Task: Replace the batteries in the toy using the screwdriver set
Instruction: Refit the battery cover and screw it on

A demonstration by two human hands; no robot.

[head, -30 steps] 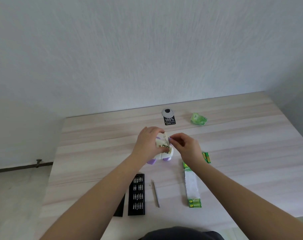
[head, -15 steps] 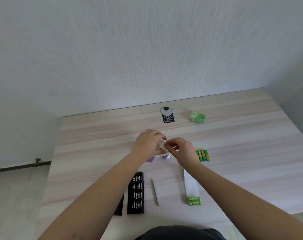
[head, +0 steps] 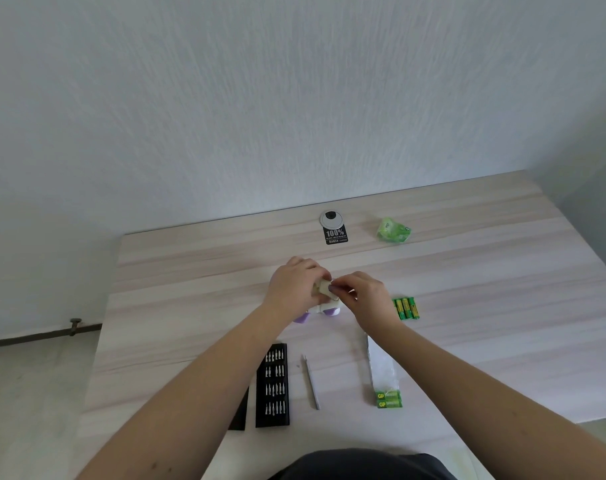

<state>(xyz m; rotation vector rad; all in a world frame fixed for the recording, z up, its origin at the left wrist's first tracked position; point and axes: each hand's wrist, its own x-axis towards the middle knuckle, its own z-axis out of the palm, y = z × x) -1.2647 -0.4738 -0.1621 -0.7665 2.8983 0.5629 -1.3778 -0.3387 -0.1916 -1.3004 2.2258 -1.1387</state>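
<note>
A small white toy with purple wheels (head: pixel 324 308) stands on the wooden table (head: pixel 468 306). My left hand (head: pixel 294 287) grips it from the left. My right hand (head: pixel 362 292) pinches a small pale part at the toy's top, fingertips meeting the left hand's; what it pinches is too small to tell. Three green-yellow batteries (head: pixel 406 308) lie just right of my right hand. The black bit tray (head: pixel 273 386) of the screwdriver set lies near the front edge, with its black lid (head: pixel 239 414) under my left forearm. A thin grey screwdriver handle (head: pixel 311 382) lies beside it.
A torn battery pack (head: pixel 384 379) with green GP batteries lies at the front right. A crumpled green wrapper (head: pixel 393 230) and a black label with a round cable cap (head: pixel 334 227) sit at the back. The wall is right behind the table.
The toy has been lowered and tipped so its pale underside now shows less. Both hands stay on it, fingertips closer together. The view shifted down slightly, baring the three batteries.
</note>
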